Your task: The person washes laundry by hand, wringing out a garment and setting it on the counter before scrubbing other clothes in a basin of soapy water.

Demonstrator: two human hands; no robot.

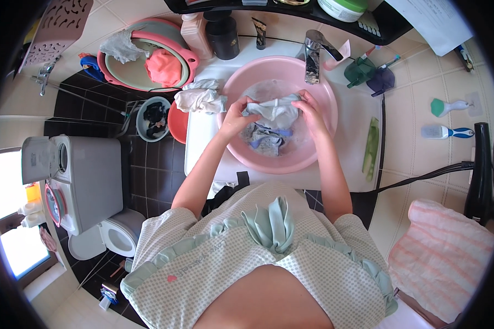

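Note:
My left hand (239, 117) and my right hand (311, 113) stretch a small white wet garment (278, 113) between them. Fingers of both are closed on its edges. The exact kind of garment cannot be made out. It is held over a pink basin (325, 98) that stands on the white washstand. Cloudy, sudsy water fills the bottom of the basin, and a grey-and-blue patterned cloth (268, 142) lies in it just below my hands. Beside the basin's left rim rests a bunched white cloth (200, 101).
A chrome faucet (313, 55) juts over the basin's far rim. Bottles, including a black one (222, 41), stand at the back left. Pink-rimmed tubs (192, 59) and a bucket of dark laundry (153, 118) are to the left. A green aloe-like leaf (371, 145) lies on the right.

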